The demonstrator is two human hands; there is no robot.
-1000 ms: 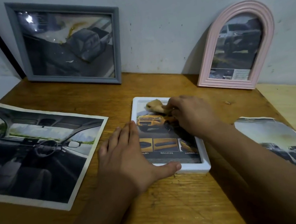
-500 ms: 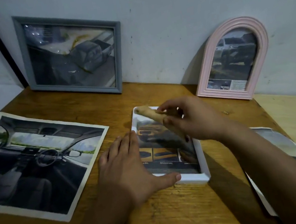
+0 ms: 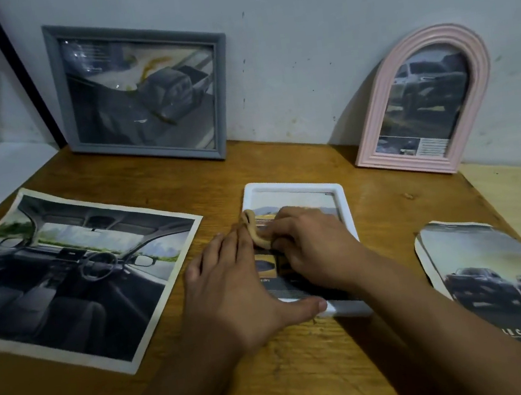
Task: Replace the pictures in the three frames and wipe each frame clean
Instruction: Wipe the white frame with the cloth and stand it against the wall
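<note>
— On the wooden counter, what is lying in the middle?

— A small white rectangular picture frame is lying flat there, face up, showing a print with a yellow car. Both hands are resting on it.

— What is the left hand doing?

— It is lying flat and open, palm down, grasping nothing. Its fingers are pressing along the frame's left edge and its thumb is reaching across the near edge.

— And the right hand?

— Its grip is closed around a small crumpled tan cloth, pressing it onto the glass near the frame's left side. Part of the cloth is sticking out beyond the fingers.

— Where are the other frames standing?

— A grey rectangular frame is leaning upright against the wall at the back left, and a pink arched frame is leaning against it at the back right. Each is holding a dark vehicle picture.

— Any loose prints?

— A large print of a car interior is lying flat to the left, well apart from the white frame. An arch-cut print of dark trucks is lying to the right, by the right forearm.
</note>
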